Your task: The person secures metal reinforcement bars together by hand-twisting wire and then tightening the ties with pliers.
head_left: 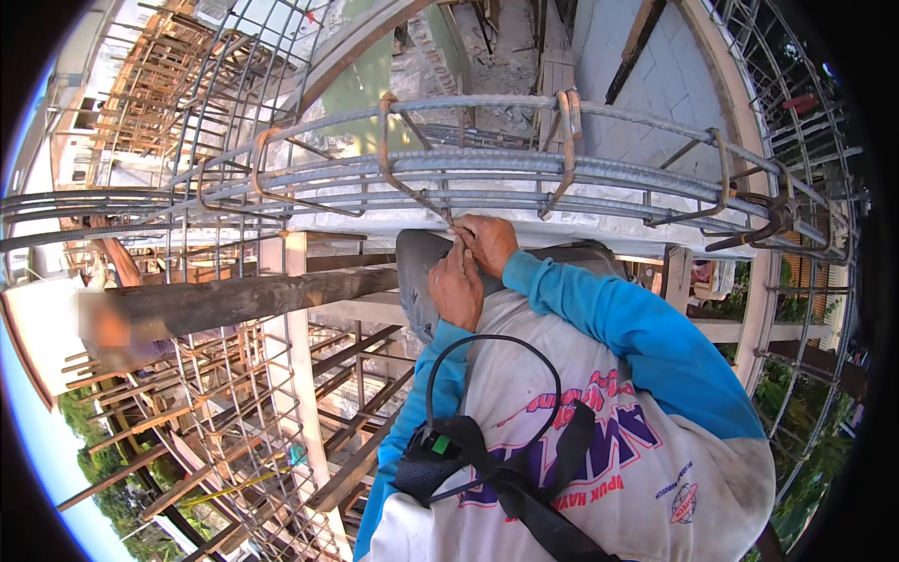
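Note:
Both hands meet in front of my body, at the near side of a bundle of steel rebars (618,169). My right hand (488,244) is closed, fingers curled together just below a rusty bent stirrup (385,140). My left hand (455,288) points upward, its fingertips pinched together against the right hand's fingers. Whatever lies between the fingertips is too small and hidden to make out. A white ledge (346,221) runs beneath the bars. More stirrups, among them a rusty one (568,140) to the right, loop around the rebars.
A dark timber beam (253,298) reaches in from the left to my knee. Upright rebar grids stand on the left and right (796,356). Timber scaffolding (159,450) spreads below left. Past the rebars lies a lower floor with rubble (496,70). A black cable (487,337) loops over my chest.

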Tool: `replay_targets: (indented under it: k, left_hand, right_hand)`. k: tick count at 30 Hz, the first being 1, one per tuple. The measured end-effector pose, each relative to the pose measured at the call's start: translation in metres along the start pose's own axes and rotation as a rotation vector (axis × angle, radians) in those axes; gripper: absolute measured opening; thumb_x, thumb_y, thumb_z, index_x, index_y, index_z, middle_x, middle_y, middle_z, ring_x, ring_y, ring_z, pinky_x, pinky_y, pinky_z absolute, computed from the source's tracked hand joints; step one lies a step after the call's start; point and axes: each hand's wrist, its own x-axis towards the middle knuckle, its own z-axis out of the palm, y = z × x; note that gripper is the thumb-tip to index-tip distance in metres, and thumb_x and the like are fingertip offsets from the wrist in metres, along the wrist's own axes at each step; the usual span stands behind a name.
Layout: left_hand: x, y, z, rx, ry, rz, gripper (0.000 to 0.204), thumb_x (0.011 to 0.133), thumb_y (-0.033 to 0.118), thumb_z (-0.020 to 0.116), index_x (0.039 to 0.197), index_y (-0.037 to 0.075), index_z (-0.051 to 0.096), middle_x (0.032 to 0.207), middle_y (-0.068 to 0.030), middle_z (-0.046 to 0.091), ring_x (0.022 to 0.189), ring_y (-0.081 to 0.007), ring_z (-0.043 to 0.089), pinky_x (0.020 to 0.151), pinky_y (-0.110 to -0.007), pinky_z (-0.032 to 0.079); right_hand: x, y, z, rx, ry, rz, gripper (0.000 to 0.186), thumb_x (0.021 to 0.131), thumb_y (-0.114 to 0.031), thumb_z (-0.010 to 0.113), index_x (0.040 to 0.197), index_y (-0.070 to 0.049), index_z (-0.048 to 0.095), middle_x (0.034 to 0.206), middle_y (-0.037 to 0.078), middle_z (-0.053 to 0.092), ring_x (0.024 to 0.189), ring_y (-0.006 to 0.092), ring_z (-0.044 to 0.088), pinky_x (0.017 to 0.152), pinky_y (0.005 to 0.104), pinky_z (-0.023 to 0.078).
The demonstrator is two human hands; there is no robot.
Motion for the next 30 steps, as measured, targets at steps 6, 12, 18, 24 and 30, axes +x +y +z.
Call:
replay_targets:
  k: [6, 12, 18, 24, 30]
  left_hand:
    - [-0.027, 0.009, 0.03, -0.189, -0.13, -0.069, 0.031, 0.084, 0.004, 0.052, 0.113, -0.005, 0.057, 0.101, -0.0226, 0.06, 0.091, -0.0408, 0.057, 0.077, -0.044, 0.046]
    - [-0.027, -0.018, 0.037, -0.46, -0.054, -0.075, 0.026, 0.089, 0.013, 0.055, 0.108, -0.005, 0.056, 0.098, -0.0205, 0.061, 0.092, -0.0266, 0.059, 0.078, -0.034, 0.047]
    - [0.019, -0.025, 0.019, -0.669, 0.091, -0.335, 0.026, 0.092, 0.021, 0.059, 0.098, -0.005, 0.059, 0.09, -0.0118, 0.065, 0.075, -0.013, 0.06, 0.065, -0.026, 0.05]
    - [0.041, -0.051, 0.005, -0.824, -0.247, -0.498, 0.025, 0.093, 0.022, 0.058, 0.092, -0.002, 0.062, 0.077, -0.0079, 0.066, 0.058, -0.0117, 0.061, 0.052, -0.025, 0.051]
    - [0.039, -0.053, 0.004, -0.839, -0.344, -0.53, 0.024, 0.092, 0.022, 0.056, 0.083, 0.001, 0.063, 0.067, -0.0037, 0.062, 0.053, -0.0094, 0.055, 0.047, -0.026, 0.046]
  right_hand:
    - [0.01, 0.008, -0.015, 0.383, -0.259, 0.167, 0.022, 0.088, -0.019, 0.052, 0.093, -0.003, 0.065, 0.076, 0.01, 0.066, 0.066, 0.0235, 0.065, 0.063, 0.0359, 0.05]
    - [0.008, 0.001, -0.023, 0.478, -0.389, 0.318, 0.027, 0.085, -0.021, 0.052, 0.097, -0.001, 0.065, 0.082, 0.012, 0.066, 0.071, 0.024, 0.065, 0.066, 0.0346, 0.05]
    - [0.007, 0.012, -0.012, 0.247, -0.197, 0.039, 0.024, 0.085, -0.016, 0.052, 0.099, -0.002, 0.065, 0.09, 0.016, 0.066, 0.086, 0.0321, 0.063, 0.077, 0.0375, 0.048]
    - [0.005, 0.01, -0.012, 0.327, -0.238, 0.062, 0.022, 0.089, -0.018, 0.051, 0.1, -0.005, 0.064, 0.091, 0.018, 0.065, 0.086, 0.0359, 0.061, 0.075, 0.041, 0.047]
    - [0.006, 0.009, -0.02, 0.205, -0.266, -0.039, 0.019, 0.086, -0.006, 0.05, 0.101, -0.002, 0.061, 0.076, 0.016, 0.062, 0.07, 0.0281, 0.06, 0.067, 0.0372, 0.047]
